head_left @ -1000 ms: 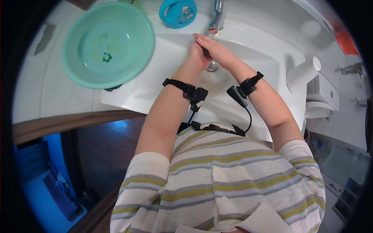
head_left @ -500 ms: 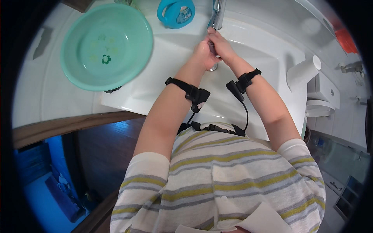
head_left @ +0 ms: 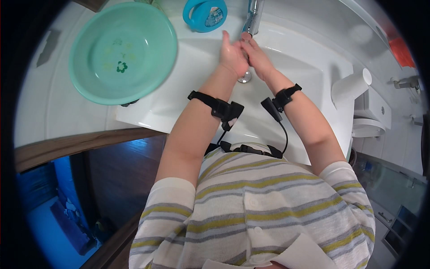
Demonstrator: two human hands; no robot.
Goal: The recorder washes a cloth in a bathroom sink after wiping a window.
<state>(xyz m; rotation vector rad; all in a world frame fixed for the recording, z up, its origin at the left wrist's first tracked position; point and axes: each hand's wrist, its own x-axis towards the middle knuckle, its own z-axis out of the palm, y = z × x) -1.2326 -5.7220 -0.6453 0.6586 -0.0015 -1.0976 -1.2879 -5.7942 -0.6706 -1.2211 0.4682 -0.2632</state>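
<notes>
Under the chrome faucet [head_left: 253,20], both my hands are close together over the white sink [head_left: 295,94]. My left hand [head_left: 234,59] is turned palm up and open, thumb spread away to the upper left. Against its fingers rests my right hand [head_left: 260,59], its fingers stretched out. Clear water seems to run between them; the fingertips partly hide each other there. Just below the hands shows the round metal drain [head_left: 244,77]. I make out no object in either hand.
To the left of the sink stands a mint-green basin [head_left: 163,71]. A blue handled bottle [head_left: 205,17] is behind the sink. At the right edge stands a white cylinder [head_left: 351,85], with a toilet [head_left: 368,127] beyond. Black straps with small devices circle both forearms.
My hands were pressed together; now the left has opened outward, palm up with its thumb raised, while the right has shifted slightly and stays beside it.
</notes>
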